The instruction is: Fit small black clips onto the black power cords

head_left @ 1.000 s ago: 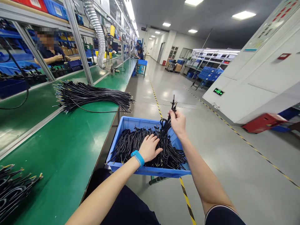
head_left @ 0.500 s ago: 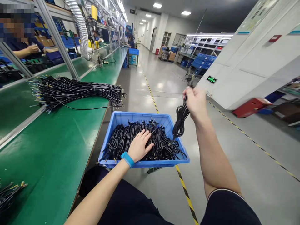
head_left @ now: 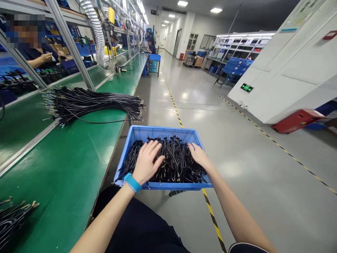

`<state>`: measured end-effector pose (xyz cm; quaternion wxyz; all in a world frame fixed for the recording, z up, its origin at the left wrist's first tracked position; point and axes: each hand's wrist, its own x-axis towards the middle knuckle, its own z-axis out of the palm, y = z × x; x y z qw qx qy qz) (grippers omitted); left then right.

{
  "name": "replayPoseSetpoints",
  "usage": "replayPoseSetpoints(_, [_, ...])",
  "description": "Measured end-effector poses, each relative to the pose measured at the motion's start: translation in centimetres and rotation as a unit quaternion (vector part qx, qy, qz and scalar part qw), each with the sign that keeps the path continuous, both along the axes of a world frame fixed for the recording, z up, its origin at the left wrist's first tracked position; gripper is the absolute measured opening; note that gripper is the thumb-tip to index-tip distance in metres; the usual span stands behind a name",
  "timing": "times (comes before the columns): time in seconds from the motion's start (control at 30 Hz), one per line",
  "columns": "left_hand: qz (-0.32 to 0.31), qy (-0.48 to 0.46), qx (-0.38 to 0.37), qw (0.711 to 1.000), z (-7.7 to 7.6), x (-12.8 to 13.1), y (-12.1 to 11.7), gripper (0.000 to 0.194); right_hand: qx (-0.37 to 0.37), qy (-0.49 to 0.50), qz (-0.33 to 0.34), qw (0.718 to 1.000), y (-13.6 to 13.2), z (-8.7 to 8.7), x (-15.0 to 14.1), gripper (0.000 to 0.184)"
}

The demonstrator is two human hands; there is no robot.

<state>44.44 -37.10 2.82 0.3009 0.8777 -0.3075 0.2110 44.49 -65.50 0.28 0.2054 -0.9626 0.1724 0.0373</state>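
A blue plastic bin [head_left: 163, 130] sits in front of my lap, filled with coiled black cable bundles [head_left: 173, 158]. My left hand [head_left: 146, 163], with a blue wristband [head_left: 132, 182], lies flat on the cables at the bin's left side, fingers spread. At the right side of the pile, my right hand [head_left: 198, 154] rests with fingers stretched forward onto the cables. Neither hand visibly holds a bundle.
A green workbench [head_left: 65, 165] runs along my left, bearing a long sheaf of straight black wires [head_left: 92, 103] and more cable ends [head_left: 13, 218] at the near corner. Another person [head_left: 39, 56] works behind the bench frame. A yellow-black floor line [head_left: 210, 214] passes under the bin; a red crate [head_left: 295, 119] lies right.
My right hand, which had lifted a coiled bundle high and to the right, has come down onto the cables in the bin and no longer holds it. My left hand stayed on the pile.
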Motion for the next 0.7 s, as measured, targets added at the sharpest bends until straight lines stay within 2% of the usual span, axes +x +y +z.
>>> replayPoseSetpoints(0.07, [0.081, 0.013, 0.02, 0.996, 0.2, 0.6, 1.6, 0.052, -0.01, 0.011, 0.015, 1.0, 0.2, -0.5, -1.6, 0.062])
replayPoseSetpoints(0.13, [0.132, 0.049, 0.065, 0.988, -0.7, 1.0, 2.6, 0.057, -0.02, 0.017, 0.032, 0.999, 0.8, -1.1, -2.7, 0.06])
replayPoseSetpoints(0.27, [0.127, 0.123, 0.129, 0.976, -3.3, 0.8, 3.3, 0.061, -0.03, 0.021, 0.048, 0.998, 1.1, -1.7, -3.1, 0.063])
replayPoseSetpoints(0.33, [0.126, 0.126, 0.118, 0.977, -3.7, 0.5, 4.0, 0.061, -0.035, 0.008, 0.047, 0.998, 0.8, -1.7, -3.6, 0.068])
replayPoseSetpoints(0.4, [0.132, 0.109, 0.094, 0.981, -3.3, -0.1, 5.1, 0.058, -0.056, -0.055, 0.046, 0.996, 0.8, -1.9, -5.1, 0.072])
replayPoseSetpoints(0.47, [0.133, 0.085, 0.09, 0.983, -2.6, -0.9, 6.5, 0.057, -0.093, -0.159, 0.064, 0.981, 1.3, -2.3, -7.4, 0.071])
replayPoseSetpoints(0.57, [0.112, 0.055, 0.143, 0.982, -2.2, -2.3, 7.7, 0.061, -0.147, -0.271, 0.139, 0.941, 2.8, -2.9, -10.7, 0.065])
replayPoseSetpoints(0.7, [0.128, 0.059, 0.194, 0.971, -2.6, -3.4, 7.0, 0.063, -0.189, -0.346, 0.193, 0.898, 3.5, -3.4, -11.5, 0.064])
